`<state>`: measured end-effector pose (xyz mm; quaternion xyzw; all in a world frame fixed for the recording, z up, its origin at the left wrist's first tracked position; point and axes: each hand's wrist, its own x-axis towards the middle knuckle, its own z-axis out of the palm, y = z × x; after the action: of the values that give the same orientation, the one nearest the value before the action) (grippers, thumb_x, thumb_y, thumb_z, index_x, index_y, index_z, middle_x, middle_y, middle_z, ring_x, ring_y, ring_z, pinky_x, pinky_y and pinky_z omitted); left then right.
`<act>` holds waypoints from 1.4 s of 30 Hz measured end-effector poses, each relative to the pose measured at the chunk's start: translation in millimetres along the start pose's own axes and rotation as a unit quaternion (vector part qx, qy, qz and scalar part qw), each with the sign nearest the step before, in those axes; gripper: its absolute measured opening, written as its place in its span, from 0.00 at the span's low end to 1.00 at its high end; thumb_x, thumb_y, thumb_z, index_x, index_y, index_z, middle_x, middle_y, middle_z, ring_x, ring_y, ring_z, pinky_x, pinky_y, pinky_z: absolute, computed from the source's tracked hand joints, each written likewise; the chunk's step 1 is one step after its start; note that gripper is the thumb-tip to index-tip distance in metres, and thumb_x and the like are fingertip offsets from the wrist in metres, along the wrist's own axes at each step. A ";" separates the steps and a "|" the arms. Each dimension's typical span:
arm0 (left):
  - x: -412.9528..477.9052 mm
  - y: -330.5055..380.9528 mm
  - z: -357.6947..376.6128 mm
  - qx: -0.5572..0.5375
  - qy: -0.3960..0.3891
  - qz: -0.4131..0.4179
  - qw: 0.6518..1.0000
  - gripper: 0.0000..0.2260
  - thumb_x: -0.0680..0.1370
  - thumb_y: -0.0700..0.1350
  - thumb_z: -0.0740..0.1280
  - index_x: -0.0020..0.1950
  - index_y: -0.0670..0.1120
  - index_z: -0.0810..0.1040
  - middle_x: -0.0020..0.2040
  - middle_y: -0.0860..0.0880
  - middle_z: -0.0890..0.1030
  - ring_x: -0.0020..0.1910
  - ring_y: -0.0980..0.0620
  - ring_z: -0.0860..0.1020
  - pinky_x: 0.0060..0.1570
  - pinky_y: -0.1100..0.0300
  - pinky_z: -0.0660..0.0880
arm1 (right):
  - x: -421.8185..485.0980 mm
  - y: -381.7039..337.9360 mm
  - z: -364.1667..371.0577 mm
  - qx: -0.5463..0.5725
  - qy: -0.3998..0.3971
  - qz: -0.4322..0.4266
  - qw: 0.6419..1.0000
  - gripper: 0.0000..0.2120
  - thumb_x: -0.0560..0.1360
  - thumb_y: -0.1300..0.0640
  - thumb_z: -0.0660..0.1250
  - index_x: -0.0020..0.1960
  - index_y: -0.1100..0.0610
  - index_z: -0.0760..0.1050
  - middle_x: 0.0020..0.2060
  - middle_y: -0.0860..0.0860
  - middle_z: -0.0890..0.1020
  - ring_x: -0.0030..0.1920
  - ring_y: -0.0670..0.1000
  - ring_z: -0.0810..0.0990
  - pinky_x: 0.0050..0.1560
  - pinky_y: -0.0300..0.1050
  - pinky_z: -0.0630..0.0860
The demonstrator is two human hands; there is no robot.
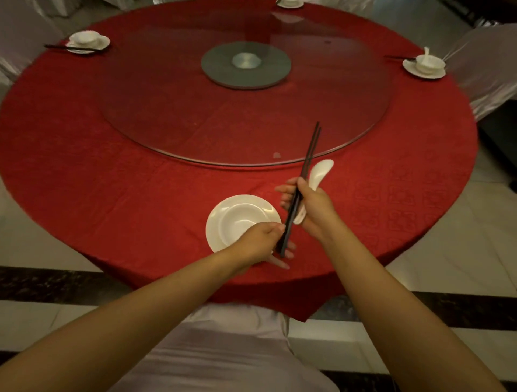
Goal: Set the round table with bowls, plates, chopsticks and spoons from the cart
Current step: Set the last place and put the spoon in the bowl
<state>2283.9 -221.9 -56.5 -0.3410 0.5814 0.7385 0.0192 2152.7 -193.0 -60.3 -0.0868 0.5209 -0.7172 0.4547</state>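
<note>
A white plate (216, 223) with a white bowl (240, 221) on it sits at the near edge of the round red table (112, 196). My right hand (310, 207) grips a pair of dark chopsticks (309, 156) and a white spoon (321, 170) together, just right of the plate. The chopsticks point up toward the glass turntable. My left hand (263, 240) pinches the lower end of the chopsticks, over the plate's right rim.
A glass turntable (173, 112) with a grey hub covers the table's middle. Set places with plate, bowl and chopsticks stand at the far left (88, 40) and far right (425, 65); another shows at the far edge (289, 3). A grey-covered chair (232, 352) stands below me.
</note>
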 end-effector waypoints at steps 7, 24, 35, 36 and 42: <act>-7.1 -6.9 3.8 -0.055 0.003 -0.006 0.998 0.08 0.81 0.36 0.57 0.54 0.36 0.74 0.39 0.42 0.79 0.36 0.49 0.79 0.32 0.62 0.81 | 2.1 9.7 -15.8 -0.261 0.008 -0.037 0.965 0.15 0.82 0.54 0.54 0.45 0.56 0.77 0.31 0.48 0.76 0.28 0.44 0.72 0.28 0.35 0.70; -0.4 -70.0 12.0 -0.214 0.060 -0.156 0.962 0.08 0.80 0.35 0.58 0.47 0.40 0.77 0.41 0.44 0.80 0.40 0.51 0.79 0.34 0.67 0.80 | 25.4 72.4 -38.4 -0.381 0.049 -0.031 0.923 0.07 0.74 0.60 0.67 0.50 0.63 0.75 0.32 0.48 0.74 0.32 0.46 0.72 0.32 0.35 0.70; 6.0 -74.8 5.6 -0.222 0.059 -0.154 0.961 0.07 0.80 0.38 0.60 0.55 0.39 0.76 0.45 0.43 0.80 0.44 0.49 0.80 0.37 0.57 0.82 | 42.1 87.9 -41.6 -0.373 0.066 -0.066 0.923 0.11 0.72 0.57 0.71 0.51 0.63 0.76 0.32 0.47 0.72 0.32 0.44 0.70 0.33 0.32 0.69; 6.6 -75.3 4.9 -0.226 0.058 -0.155 0.960 0.07 0.80 0.38 0.60 0.54 0.39 0.76 0.45 0.43 0.81 0.44 0.49 0.80 0.37 0.57 0.82 | 42.8 88.2 -41.7 -0.372 0.066 -0.066 0.924 0.11 0.72 0.57 0.71 0.50 0.62 0.76 0.32 0.47 0.72 0.32 0.44 0.70 0.32 0.32 0.69; 10.3 -78.0 1.9 -0.245 0.054 -0.154 0.956 0.07 0.80 0.38 0.60 0.51 0.38 0.77 0.44 0.41 0.81 0.42 0.48 0.81 0.38 0.58 0.82 | 47.2 93.4 -42.9 -0.359 0.074 -0.068 0.928 0.08 0.72 0.56 0.71 0.46 0.58 0.74 0.32 0.47 0.73 0.33 0.45 0.72 0.36 0.37 0.70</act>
<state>2308.2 -198.8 -127.7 -0.4595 0.3237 0.8269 0.0171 2152.5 -203.4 -172.9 -0.2261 0.7687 -0.5156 0.3034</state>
